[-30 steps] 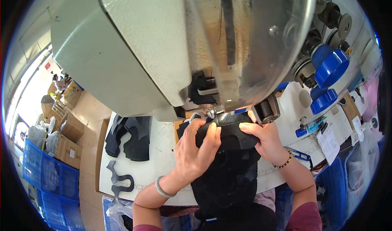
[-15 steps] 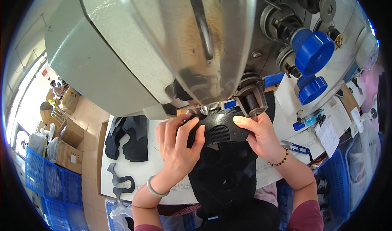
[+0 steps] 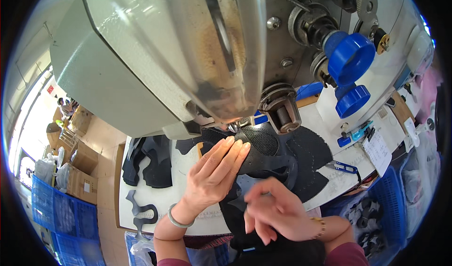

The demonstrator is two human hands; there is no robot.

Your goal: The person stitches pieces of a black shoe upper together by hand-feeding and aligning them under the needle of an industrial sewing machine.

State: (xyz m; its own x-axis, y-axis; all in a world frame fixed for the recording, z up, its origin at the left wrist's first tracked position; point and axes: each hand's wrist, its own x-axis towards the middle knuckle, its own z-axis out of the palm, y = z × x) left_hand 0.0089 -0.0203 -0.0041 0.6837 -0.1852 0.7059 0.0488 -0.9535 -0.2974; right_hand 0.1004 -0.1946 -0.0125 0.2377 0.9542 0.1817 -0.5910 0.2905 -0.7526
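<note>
My left hand (image 3: 214, 172) lies on a black mesh shoe upper (image 3: 258, 141), with its fingers stretched out side by side just in front of the presser foot (image 3: 234, 127) of the sewing machine (image 3: 136, 68). The upper is spread under the needle area, and its black toothed-edge part (image 3: 308, 155) reaches to the right. My right hand (image 3: 278, 212) hovers off the upper, over the near edge of the table. Its fingers are apart and somewhat blurred, and I see nothing gripped in them. A smooth grey-blue piece (image 3: 246, 185) shows beside its fingertips.
Dark cut pieces (image 3: 153, 162) lie at the left, with a wavy grey strip (image 3: 141, 209) nearer. Blue-handled thread snips (image 3: 343, 167) and a paper sheet (image 3: 376, 154) lie at the right. A blue basket (image 3: 388, 205) holds black pieces. Blue knobs (image 3: 351, 59) jut from the machine.
The shoe upper has been turned and spread out to the right. My right hand has let go of it and come back toward me. My left hand has flattened onto it.
</note>
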